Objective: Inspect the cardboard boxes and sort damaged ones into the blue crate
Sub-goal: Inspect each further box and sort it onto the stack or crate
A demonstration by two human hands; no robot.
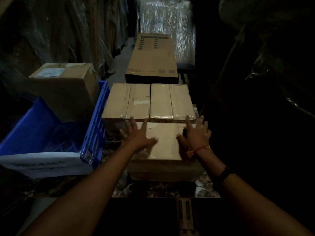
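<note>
left hand (pixel 138 133) and right hand (pixel 196 134) lie flat, fingers spread, on the nearest plain brown cardboard box (pixel 163 149), gripping nothing. just left, the blue plastic crate (pixel 95 133) holds one labelled brown carton (pixel 66 89), so sorting looks barely begun. two taped brown boxes (pixel 138 99) sit against the near box's far edge, with a long flat printed carton (pixel 151 57) beyond. dark wrapped stacks (pixel 255 82) crowd the right, so leftward is freer.
</note>
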